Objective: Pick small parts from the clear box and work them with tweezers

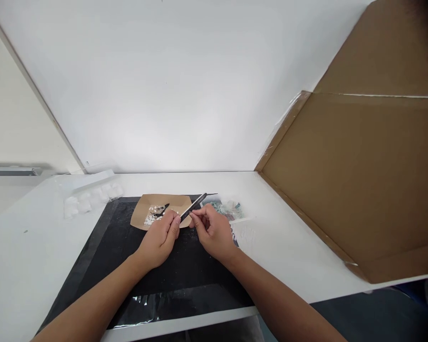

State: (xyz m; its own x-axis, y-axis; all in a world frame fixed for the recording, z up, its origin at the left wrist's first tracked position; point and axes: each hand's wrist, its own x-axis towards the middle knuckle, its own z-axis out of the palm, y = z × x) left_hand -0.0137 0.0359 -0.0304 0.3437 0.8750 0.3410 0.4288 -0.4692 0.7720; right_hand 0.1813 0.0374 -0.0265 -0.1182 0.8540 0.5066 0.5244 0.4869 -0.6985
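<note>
Left hand (161,239) grasps 1 black stick (194,206) near brown tray (141,210); right hand (214,232) pinched beside stick, hold unclear.

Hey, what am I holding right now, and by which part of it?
Your left hand holds a slim, mostly black object by its near end. Your right hand is close to its middle; whether it grips too, I can't tell.

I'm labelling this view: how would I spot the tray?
On the white table lies a black mat. The tray sits at the mat's far edge, beyond the left hand. Unlike the big cardboard at right, it's small and holds white bits.
</note>
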